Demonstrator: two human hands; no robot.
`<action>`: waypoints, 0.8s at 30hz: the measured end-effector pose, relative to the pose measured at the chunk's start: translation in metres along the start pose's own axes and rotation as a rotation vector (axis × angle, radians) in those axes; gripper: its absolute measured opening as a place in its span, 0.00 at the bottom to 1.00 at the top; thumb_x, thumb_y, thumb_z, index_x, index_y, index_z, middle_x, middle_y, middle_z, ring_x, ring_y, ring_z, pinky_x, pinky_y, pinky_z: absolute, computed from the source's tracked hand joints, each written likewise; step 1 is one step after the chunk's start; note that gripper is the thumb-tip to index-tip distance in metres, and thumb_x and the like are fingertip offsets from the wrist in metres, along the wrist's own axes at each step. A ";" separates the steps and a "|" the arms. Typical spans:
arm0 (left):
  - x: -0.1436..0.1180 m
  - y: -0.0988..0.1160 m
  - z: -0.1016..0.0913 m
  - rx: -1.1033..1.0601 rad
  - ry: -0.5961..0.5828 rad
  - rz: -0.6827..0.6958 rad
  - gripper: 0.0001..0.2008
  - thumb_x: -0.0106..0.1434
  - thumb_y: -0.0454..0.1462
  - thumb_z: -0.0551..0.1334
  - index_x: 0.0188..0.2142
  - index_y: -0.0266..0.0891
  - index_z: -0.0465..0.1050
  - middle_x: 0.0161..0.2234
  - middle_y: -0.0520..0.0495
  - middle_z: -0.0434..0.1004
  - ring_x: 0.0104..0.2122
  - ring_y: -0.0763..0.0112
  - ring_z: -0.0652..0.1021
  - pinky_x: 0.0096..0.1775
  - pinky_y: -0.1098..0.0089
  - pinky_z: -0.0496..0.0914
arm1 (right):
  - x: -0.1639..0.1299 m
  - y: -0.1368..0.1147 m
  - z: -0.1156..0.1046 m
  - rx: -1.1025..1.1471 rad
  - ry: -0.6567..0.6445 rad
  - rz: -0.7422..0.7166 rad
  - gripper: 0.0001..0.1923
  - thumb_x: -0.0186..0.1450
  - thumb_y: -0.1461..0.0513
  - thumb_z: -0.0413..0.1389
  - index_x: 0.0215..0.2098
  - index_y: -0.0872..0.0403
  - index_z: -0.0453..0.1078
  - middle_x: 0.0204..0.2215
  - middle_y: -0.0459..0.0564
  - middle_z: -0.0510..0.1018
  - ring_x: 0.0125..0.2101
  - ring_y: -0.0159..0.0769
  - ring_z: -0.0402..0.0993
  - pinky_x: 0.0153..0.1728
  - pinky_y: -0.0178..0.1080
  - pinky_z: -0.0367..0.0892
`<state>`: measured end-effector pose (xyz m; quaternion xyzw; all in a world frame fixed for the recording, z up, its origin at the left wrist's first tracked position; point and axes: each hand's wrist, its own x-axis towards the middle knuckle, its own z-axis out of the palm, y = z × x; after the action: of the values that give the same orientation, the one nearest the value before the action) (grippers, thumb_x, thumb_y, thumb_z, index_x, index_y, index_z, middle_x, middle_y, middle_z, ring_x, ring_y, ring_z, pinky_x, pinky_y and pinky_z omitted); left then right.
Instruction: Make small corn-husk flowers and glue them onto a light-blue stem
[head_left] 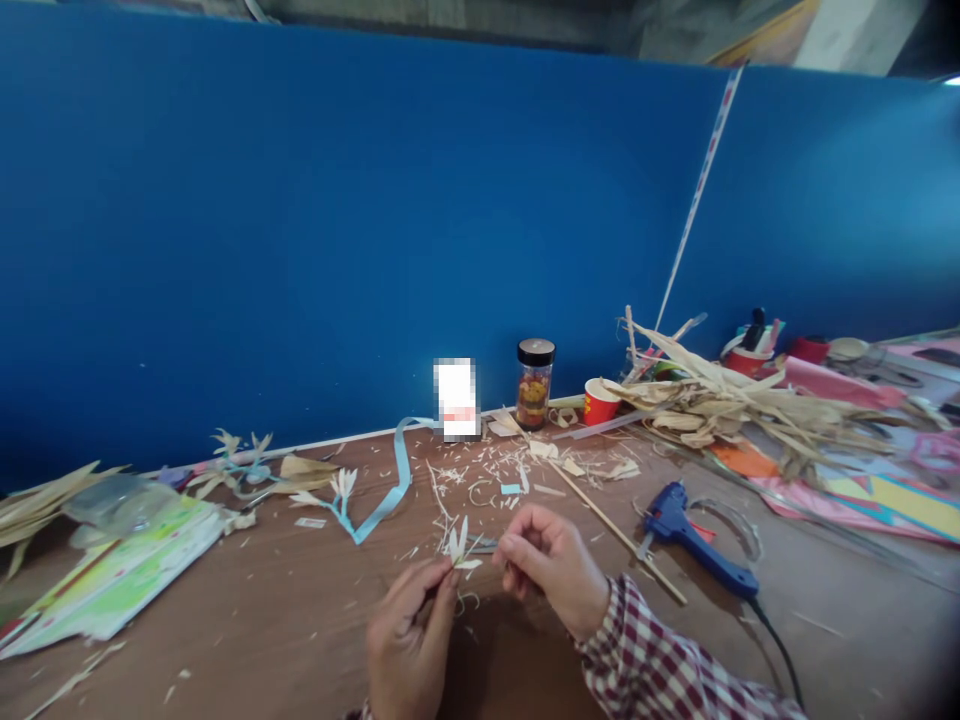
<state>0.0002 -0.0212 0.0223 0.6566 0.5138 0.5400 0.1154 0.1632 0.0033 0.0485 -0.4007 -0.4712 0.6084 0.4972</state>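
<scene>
Blue partition (pixel 337 220) closes off far edge of surface (pixel 285 620); open room left only near front, between paper sheets (pixel 112 580) and glue gun (pixel 694 540).

Husk pile (pixel 735 405) crowds right side (snag risk judged if arm swings out).

Glue gun lies just beside right sleeve; cord (pixel 776 645) could be caught.

Husk flower (pixel 459 550) pinched at base by left hand (pixel 411 640), low centre above surface. Right hand (pixel 551 565) curled shut beside petals, fingertips at them; thin petals judged likely torn if tugged.

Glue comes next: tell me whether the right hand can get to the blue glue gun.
Probably yes: the blue glue gun lies in the open beside the right hand, only a thin wooden stick between.
</scene>
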 end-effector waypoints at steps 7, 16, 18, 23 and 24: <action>-0.002 -0.003 -0.001 0.007 -0.019 -0.013 0.06 0.54 0.35 0.60 0.32 0.39 0.74 0.31 0.46 0.77 0.31 0.67 0.76 0.34 0.70 0.70 | 0.001 0.005 -0.003 0.044 -0.025 0.076 0.12 0.54 0.56 0.58 0.28 0.57 0.66 0.18 0.43 0.72 0.13 0.22 0.64 0.13 0.25 0.60; -0.002 -0.003 0.002 -0.017 0.010 -0.018 0.06 0.54 0.35 0.60 0.32 0.38 0.74 0.31 0.46 0.76 0.31 0.68 0.76 0.34 0.71 0.70 | 0.001 0.006 -0.002 -0.023 -0.063 -0.006 0.16 0.53 0.61 0.59 0.40 0.55 0.66 0.25 0.43 0.72 0.24 0.26 0.69 0.27 0.31 0.67; -0.002 -0.004 0.002 -0.014 -0.001 -0.022 0.06 0.54 0.35 0.60 0.33 0.38 0.74 0.31 0.46 0.76 0.31 0.68 0.76 0.34 0.71 0.70 | 0.000 0.006 -0.001 -0.050 -0.042 0.001 0.14 0.54 0.60 0.58 0.38 0.56 0.65 0.26 0.45 0.73 0.25 0.28 0.71 0.29 0.33 0.68; -0.001 -0.003 0.001 -0.005 -0.006 -0.012 0.06 0.54 0.34 0.60 0.32 0.39 0.73 0.31 0.46 0.76 0.31 0.68 0.76 0.33 0.71 0.70 | -0.001 0.006 -0.001 -0.104 -0.033 0.006 0.10 0.57 0.58 0.55 0.34 0.56 0.66 0.28 0.49 0.75 0.27 0.31 0.72 0.28 0.34 0.67; -0.001 -0.003 0.001 -0.004 -0.006 -0.003 0.06 0.54 0.34 0.60 0.32 0.39 0.73 0.31 0.47 0.76 0.31 0.68 0.76 0.33 0.71 0.70 | -0.001 0.005 -0.001 -0.142 -0.029 -0.027 0.08 0.57 0.59 0.55 0.33 0.56 0.67 0.29 0.49 0.75 0.27 0.31 0.71 0.27 0.33 0.66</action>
<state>-0.0001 -0.0202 0.0192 0.6572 0.5133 0.5389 0.1193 0.1635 0.0024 0.0430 -0.4197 -0.5258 0.5725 0.4687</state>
